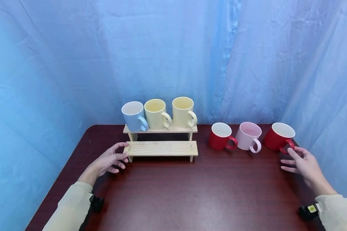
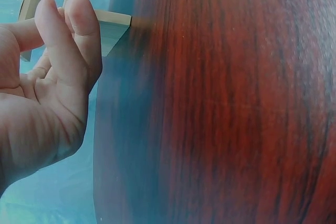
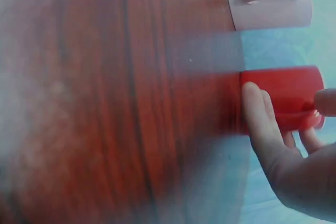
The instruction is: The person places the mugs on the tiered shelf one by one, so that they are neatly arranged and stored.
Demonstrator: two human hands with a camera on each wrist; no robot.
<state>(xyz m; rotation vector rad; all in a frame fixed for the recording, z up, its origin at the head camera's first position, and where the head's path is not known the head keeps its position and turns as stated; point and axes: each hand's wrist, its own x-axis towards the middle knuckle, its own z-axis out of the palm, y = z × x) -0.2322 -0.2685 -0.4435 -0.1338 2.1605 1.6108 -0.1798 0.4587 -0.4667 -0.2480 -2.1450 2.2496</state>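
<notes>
My right hand (image 1: 305, 165) pinches the handle of the rightmost red mug (image 1: 273, 139) between thumb and forefinger, its other fingers spread below. In the right wrist view that red mug (image 3: 286, 90) stands upright at the table's far side, the fingers (image 3: 257, 111) close about its handle. My left hand (image 1: 108, 160) holds the left end of the low front step of a two-step wooden rack (image 1: 162, 148), finger and thumb at its edges. The left wrist view shows curled fingers (image 2: 84, 35) overlapping the wood; the contact is hidden.
On the rack's upper step stand a light blue mug (image 1: 132, 118) and two pale yellow mugs (image 1: 154, 115). Another red mug (image 1: 218, 138) and a pink mug (image 1: 245, 138) stand on the dark wooden table (image 1: 191, 192). Blue curtains (image 1: 167, 54) hang behind.
</notes>
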